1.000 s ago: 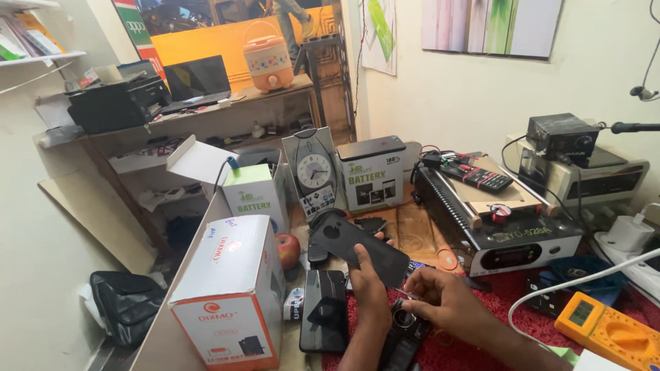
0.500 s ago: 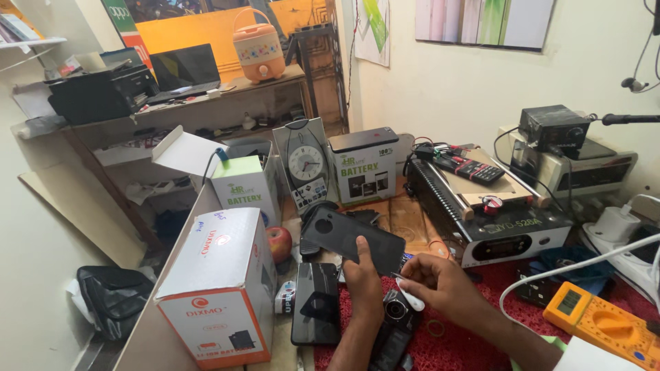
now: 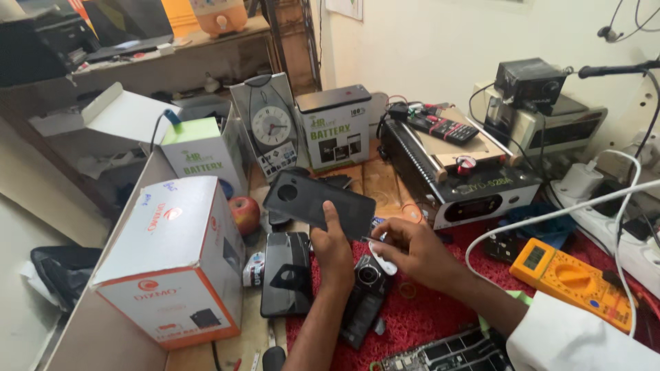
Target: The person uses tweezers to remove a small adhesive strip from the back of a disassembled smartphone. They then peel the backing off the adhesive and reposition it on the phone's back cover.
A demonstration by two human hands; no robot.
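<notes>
Already lifted off the cluttered counter [image 3: 385, 182], a dark phone back cover [image 3: 317, 204] sits clamped in the left hand [image 3: 335, 251] above a red mat [image 3: 419, 312], while the right hand [image 3: 416, 251] pinches a thin tool against its edge, separation seemingly unfinished.

Soft, even daylight fills the scene, brightest on the white wall [image 3: 440, 48] along the upper middle of the frame, which looks slightly washed out. The lower left corner falls dimmer, where the floor [image 3: 20, 323] sits in shade. Shadows are faint and soft-edged; a weak one lies under the left hand [image 3: 333, 251] on the red mat [image 3: 426, 316]. A dull sheen shows on the dark phone back cover [image 3: 320, 203] and the black phone [image 3: 285, 275] lying below it. Focus is fair at centre, with mild softness throughout. Straight edges bow slightly toward the frame's borders, as a wide lens gives.
</notes>
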